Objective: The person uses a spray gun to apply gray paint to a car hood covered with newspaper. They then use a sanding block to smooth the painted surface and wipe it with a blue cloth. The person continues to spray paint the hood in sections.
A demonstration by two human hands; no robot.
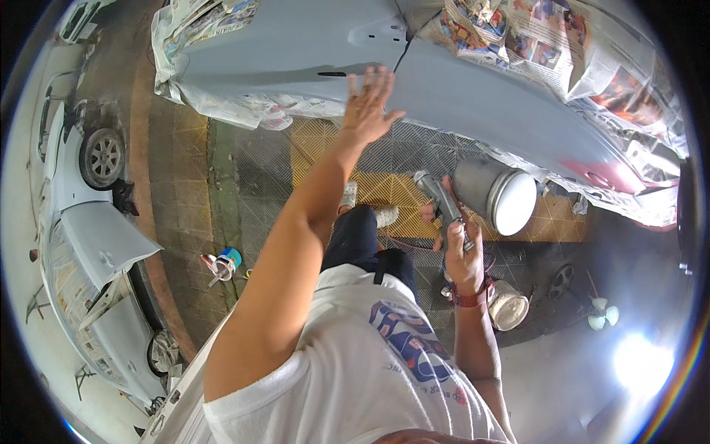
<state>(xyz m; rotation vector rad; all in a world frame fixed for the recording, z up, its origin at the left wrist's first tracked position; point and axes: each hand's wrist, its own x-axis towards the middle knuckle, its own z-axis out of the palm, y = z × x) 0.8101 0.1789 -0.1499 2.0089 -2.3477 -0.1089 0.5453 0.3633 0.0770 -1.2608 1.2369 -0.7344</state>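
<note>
My left hand (370, 107) lies against a grey car panel (473, 96), fingers stretched and spread, just below the seam between two panels. It holds nothing. Closed around the handle of a metal spray gun (441, 196) is my right hand (464, 251), a red band on its wrist. A large grey cup (477, 185) with a white lid (514, 203) sits right beside the gun, and seems to be fixed to it. Crumpled newspaper (543, 44) masks the upper parts of the car, and more masking sheet hangs along the panel's lower edge.
Yellow and black floor tiles (325, 148) lie under the car side. On the floor are a blue can (229, 259) at left and a whitish bucket (509, 307) at right. Another car (103, 244) stands far left with its door open. A bright lamp (643, 362) shines at lower right.
</note>
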